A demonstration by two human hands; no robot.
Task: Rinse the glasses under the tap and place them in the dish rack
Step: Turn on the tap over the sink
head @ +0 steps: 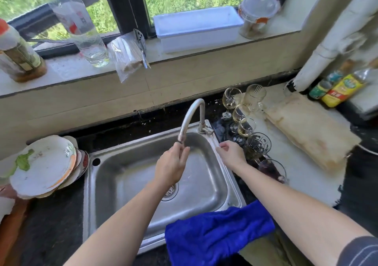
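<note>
Dark stone countertop (pixel 51 235) under a window, steel sink (pixel 122 175) set into it.

Nearest: a blue cloth (pixel 214 235) hangs over the sink's near right corner.

My left hand (pixel 171 165) is over the basin, fingers drawn together and touching the mouth of the tap (pixel 192 110). I cannot tell whether they pinch the spout or only touch it. The spout curves from its base at the far right corner toward the left and near.

My right hand (pixel 231 153) hovers over the sink's right rim, fingers loosely curled, holding nothing, just beside the row of glasses.

The glasses (pixel 246 126) stand on the counter right of the sink, in a line running near to far. All upright, long axis vertical, mouths up. The nearest glass (pixel 272 169) holds something dark. The stemmed ones farther back hold a little yellowish liquid.

Left of the sink: a stack of soiled plates (pixel 45 163). Right of the glasses: a worn cutting board (pixel 311 130), with labelled bottles (pixel 343 89) beyond it.

Farthest, on the window sill (pixel 184 55): a white plastic tub (pixel 196 28), contents not visible, and a clear bottle (pixel 81 24) with a little liquid at the bottom.
</note>
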